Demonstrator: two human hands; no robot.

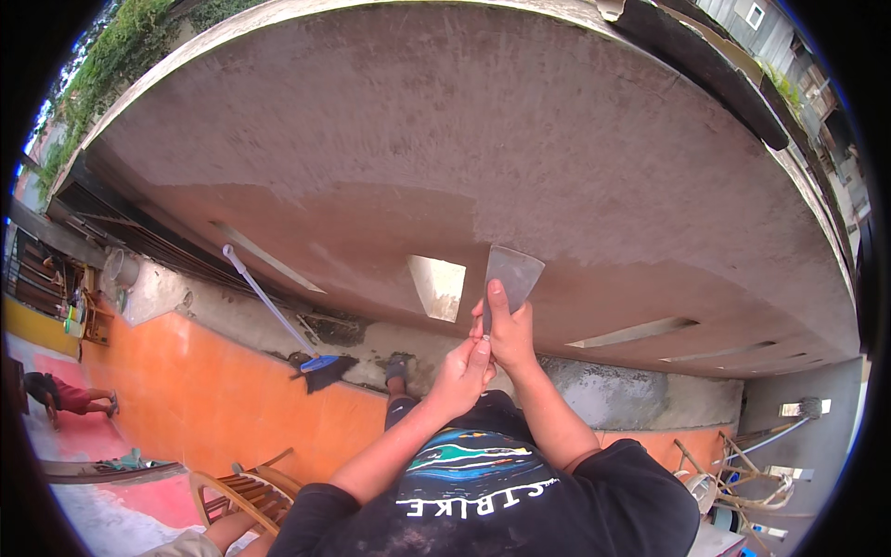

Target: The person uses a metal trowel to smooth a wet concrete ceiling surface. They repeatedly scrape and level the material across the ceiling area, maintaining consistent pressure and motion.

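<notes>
In front of my chest, my right hand [510,336] is closed round the handle of a putty knife [518,271], its thumb pressed along the lower blade. The wide grey blade points up and away from me, in front of the wall. Just below, the fingers of my left hand [462,376] are pinched together at the lower end of the handle, touching my right hand's fingers. Most of the handle is hidden by both hands. Behind the blade rises a plastered wall [390,121], paler grey-brown above and darker, redder below.
A rectangular opening [440,286] pierces the wall beside the blade. A blue broom [320,364] leans against the wall at left, over the orange floor [204,390]. A wooden chair [246,492] stands near left, with a seated person's leg beside it. Another person [72,395] is far left.
</notes>
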